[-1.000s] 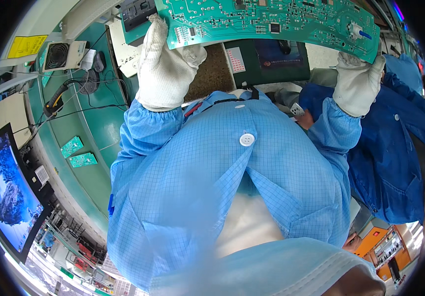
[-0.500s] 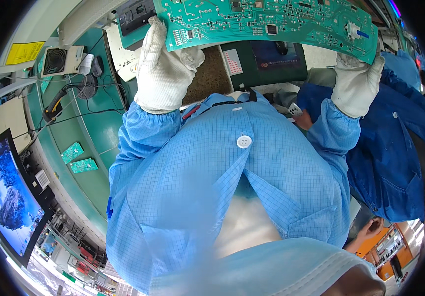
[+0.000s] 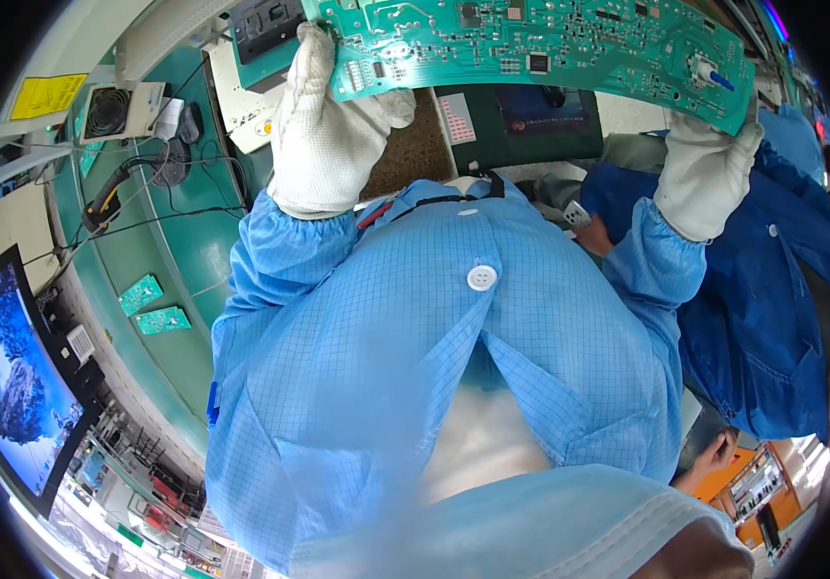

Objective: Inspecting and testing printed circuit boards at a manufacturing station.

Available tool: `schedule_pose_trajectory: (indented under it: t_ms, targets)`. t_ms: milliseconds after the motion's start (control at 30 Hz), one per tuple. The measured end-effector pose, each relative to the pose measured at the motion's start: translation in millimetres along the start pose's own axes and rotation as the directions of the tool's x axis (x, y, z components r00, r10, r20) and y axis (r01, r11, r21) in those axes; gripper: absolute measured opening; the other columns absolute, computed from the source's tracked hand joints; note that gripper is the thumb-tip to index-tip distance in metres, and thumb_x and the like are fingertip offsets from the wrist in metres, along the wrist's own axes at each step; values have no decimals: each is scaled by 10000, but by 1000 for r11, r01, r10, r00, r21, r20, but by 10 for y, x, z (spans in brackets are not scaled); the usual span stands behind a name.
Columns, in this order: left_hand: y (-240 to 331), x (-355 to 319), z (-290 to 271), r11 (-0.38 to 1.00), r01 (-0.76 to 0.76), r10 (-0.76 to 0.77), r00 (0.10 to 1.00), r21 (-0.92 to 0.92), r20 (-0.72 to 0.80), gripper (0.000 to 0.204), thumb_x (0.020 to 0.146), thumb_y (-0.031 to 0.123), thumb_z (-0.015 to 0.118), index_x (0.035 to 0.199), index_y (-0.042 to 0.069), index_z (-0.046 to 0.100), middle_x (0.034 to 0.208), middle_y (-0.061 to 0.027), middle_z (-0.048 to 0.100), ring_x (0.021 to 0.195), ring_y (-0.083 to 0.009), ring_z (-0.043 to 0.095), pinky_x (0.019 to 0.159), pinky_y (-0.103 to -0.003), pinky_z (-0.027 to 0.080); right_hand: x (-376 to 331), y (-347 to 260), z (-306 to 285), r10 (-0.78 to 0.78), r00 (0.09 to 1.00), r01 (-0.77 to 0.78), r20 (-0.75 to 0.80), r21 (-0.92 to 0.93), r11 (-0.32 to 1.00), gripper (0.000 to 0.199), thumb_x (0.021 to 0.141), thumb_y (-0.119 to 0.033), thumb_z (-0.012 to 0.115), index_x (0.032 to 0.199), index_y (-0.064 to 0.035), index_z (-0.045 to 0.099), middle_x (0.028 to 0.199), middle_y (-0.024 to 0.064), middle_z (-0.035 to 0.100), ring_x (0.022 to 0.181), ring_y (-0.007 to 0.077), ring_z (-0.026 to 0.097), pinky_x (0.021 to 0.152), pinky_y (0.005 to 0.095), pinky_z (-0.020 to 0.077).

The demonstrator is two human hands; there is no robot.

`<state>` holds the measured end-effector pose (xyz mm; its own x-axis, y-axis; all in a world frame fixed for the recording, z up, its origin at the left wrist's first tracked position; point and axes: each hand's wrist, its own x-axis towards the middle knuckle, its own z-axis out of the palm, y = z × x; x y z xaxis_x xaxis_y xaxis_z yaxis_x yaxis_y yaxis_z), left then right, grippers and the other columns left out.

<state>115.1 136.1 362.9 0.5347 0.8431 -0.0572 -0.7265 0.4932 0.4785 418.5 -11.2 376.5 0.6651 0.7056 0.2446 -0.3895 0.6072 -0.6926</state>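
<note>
A long green circuit board (image 3: 550,43) with many small components is held up across the top of the view. My left hand (image 3: 323,125), in a white glove, grips its left end. Its right end is gripped by my right hand (image 3: 709,164), also gloved in white. A small white knob with a blue tip (image 3: 704,72) sticks out of the board near the right end. Both my arms wear light blue sleeves.
A green bench (image 3: 174,251) curves along the left with cables, a small fan box (image 3: 111,111) and two small green boards (image 3: 149,304). A monitor (image 3: 10,386) stands at lower left. A person in a dark blue coat (image 3: 762,318) sits at right.
The board and both hands sit slightly higher and further right in the view than a second ago. The grip on each end is unchanged.
</note>
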Motion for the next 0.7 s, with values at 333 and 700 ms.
schedule_pose_trajectory:
  t_ms: [333,700]
  targets:
    - [-84,-64,-55,960,-38,1,991,277,135,414,1075,302,415,1416,69,450,1279,-111,601,1038,-223,618,838,-331,511,-547,676,331,-133,873,476,469,-762,439,528,872,-32,658,1362,64,489,835,148,697,668,210,651,614,301,525]
    - [-53,-145,11,951,-52,-6,983,304,186,464,1082,291,377,1471,38,365,1391,-121,530,1223,-226,565,968,-355,492,-588,855,521,40,752,642,658,-745,183,676,821,-95,756,1415,33,461,773,95,677,594,216,624,580,328,521]
